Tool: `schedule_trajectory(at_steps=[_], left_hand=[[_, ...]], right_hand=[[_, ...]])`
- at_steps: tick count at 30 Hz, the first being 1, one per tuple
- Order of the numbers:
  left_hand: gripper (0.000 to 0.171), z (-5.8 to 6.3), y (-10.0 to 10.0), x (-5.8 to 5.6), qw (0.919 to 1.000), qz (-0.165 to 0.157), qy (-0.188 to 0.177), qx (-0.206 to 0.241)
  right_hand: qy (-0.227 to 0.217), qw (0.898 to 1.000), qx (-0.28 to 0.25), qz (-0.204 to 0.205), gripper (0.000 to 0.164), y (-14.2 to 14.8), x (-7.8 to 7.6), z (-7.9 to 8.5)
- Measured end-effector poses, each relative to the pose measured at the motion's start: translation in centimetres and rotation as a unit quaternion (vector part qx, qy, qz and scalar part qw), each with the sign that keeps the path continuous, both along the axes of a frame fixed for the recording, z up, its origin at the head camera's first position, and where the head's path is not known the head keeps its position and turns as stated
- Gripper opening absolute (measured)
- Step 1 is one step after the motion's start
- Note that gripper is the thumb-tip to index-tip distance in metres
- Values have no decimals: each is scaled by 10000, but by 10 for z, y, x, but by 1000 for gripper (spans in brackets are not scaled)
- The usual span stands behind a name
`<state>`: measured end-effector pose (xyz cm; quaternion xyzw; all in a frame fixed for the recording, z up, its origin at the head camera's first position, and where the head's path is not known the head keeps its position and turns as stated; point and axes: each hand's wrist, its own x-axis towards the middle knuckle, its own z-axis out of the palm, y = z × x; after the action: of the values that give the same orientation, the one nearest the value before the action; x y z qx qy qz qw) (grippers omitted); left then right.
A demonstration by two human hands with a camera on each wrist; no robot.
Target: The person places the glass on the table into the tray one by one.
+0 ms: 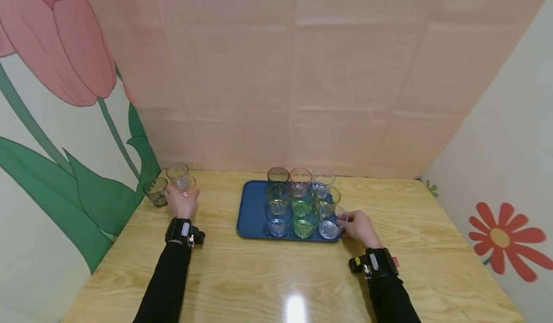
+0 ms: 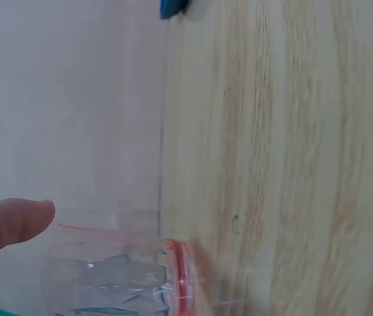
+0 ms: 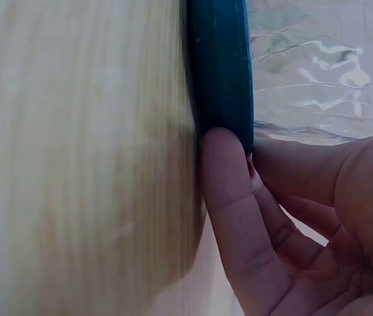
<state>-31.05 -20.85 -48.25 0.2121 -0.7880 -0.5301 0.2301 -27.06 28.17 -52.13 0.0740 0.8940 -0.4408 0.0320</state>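
Observation:
My left hand (image 1: 182, 200) is at the back left of the table, beside a clear glass (image 1: 177, 171) and a smoky glass (image 1: 155, 192). In the left wrist view, the thumb (image 2: 18, 222) points straight out near the rim of a glass with a pinkish base (image 2: 183, 276); the other fingers are mostly hidden. My right hand (image 1: 359, 227) pinches the front right corner of a blue tray (image 1: 252, 208), one finger (image 3: 229, 171) low against its edge and the thumb above. Right beside that thumb stands a clear glass (image 1: 331, 221) on the tray.
Several other tinted glasses stand in rows on the tray, among them a blue glass (image 1: 279, 220), a green glass (image 1: 305, 221) and a pink glass (image 1: 300, 181). The wooden table (image 1: 242, 275) meets a covered wall (image 1: 294, 140) at the back.

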Motion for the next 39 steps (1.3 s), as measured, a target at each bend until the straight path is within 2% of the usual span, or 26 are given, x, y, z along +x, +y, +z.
schedule_trajectory(at_steps=[8,14,20,24,27,30,33,36,39], left_hand=[[97,-2,-5,-8,9988,-366,-328,47],[98,-3,-10,-15,9977,-392,-547,-93],[94,-4,-13,-20,9982,-327,-493,-137],[89,-4,-14,-22,9985,-290,-460,107],[87,-4,-14,-21,9975,-272,-463,453],[85,-5,-11,-17,9966,-192,-313,742],[81,-7,-2,-13,9952,-200,32,957],[79,-5,9,-13,9897,-489,425,1274],[78,-1,22,-16,9786,-1073,608,1645]], right_hand=[[-37,10000,50,1,20,-1,0,0],[-145,9999,66,-39,20,-1,0,0],[-206,9997,79,-56,19,-1,0,2],[-200,9997,100,-42,19,-2,-1,2],[-201,9997,104,-49,20,-3,-1,2],[-180,9998,93,-60,19,-3,-1,1],[-153,9998,78,-46,18,-2,0,0],[-168,9998,61,-29,19,-1,-1,1],[-173,9998,37,-37,21,0,-2,2]])
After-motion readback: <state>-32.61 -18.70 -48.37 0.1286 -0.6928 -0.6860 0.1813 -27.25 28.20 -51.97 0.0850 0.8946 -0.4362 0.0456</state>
